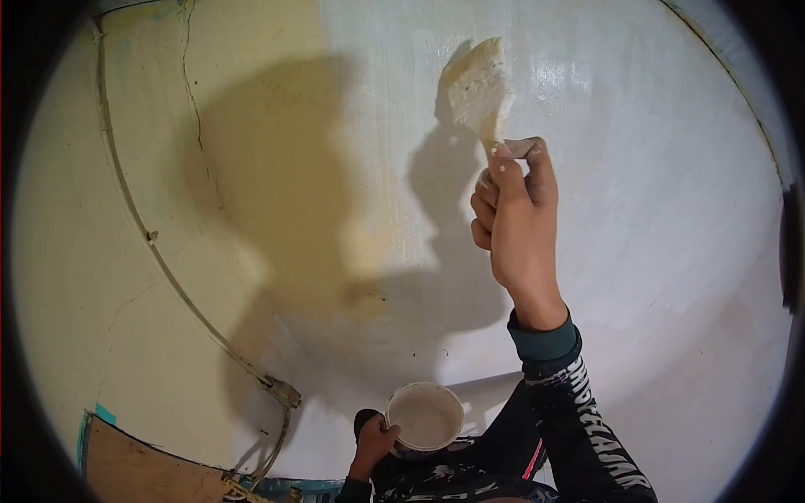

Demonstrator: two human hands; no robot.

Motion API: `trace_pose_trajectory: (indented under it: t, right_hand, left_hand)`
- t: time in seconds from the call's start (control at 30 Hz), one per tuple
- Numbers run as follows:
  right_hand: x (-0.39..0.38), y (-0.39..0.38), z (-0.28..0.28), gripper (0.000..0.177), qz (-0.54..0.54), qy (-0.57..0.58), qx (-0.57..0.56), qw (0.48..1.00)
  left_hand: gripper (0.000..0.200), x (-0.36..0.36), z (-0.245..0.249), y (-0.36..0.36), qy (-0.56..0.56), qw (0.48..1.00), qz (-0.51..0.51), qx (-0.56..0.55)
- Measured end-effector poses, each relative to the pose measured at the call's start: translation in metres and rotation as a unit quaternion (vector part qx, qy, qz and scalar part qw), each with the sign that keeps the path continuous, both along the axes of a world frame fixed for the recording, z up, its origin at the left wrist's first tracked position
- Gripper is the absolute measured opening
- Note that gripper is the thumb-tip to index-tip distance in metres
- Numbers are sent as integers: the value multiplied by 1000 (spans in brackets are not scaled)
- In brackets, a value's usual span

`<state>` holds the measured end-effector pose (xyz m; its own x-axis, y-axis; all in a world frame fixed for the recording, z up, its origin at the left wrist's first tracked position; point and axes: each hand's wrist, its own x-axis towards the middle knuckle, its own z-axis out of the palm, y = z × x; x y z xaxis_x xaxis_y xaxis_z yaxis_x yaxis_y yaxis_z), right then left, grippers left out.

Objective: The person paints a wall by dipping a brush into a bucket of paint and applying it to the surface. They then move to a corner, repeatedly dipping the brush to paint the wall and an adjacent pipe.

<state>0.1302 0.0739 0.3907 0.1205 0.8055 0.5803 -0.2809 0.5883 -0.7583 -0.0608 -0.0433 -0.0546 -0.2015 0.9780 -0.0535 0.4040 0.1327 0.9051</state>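
Brush [482,88] in right-hand fingers [543,174], bucket [426,392] in left-hand fingers [379,432], wall [654,168] ahead

A wall [620,193], yellow at left and white at right, bears thin cracks [199,126], a cable [152,238] and large shadows [281,142].

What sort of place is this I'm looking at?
Probably an indoor room being painted: the wall is part yellowish, part white, the right hand holds a whitish-coated brush, and the left hand grips a bucket.
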Motion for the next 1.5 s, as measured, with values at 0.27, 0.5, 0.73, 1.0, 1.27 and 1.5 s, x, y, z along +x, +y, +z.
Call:
trace_pose_trajectory:
  t: [0.27,0.5,0.73,1.0,1.27,1.5]
  right_hand:
    - [0,35,11,11,-172,-113,123,971]
    - [6,-23,21,14,-220,-304,154,914]
    - [-32,24,96,24,-450,-374,433,685]
    - [-45,2,-31,38,-436,-514,175,718]
    - [-25,-30,68,27,-417,-433,332,727]
    - [-66,39,175,38,-543,-364,382,653]
  left_hand:
    - [29,-3,3,-4,22,999,-19,-45]
    - [32,-6,3,-8,5,998,-9,-57]
    - [32,0,7,-6,-2,1000,0,28]
    - [36,-8,-1,-9,-3,1000,0,10]
    - [36,-6,7,-4,-9,1000,-4,-2]
    - [36,-6,-6,-5,-11,1000,1,-6]
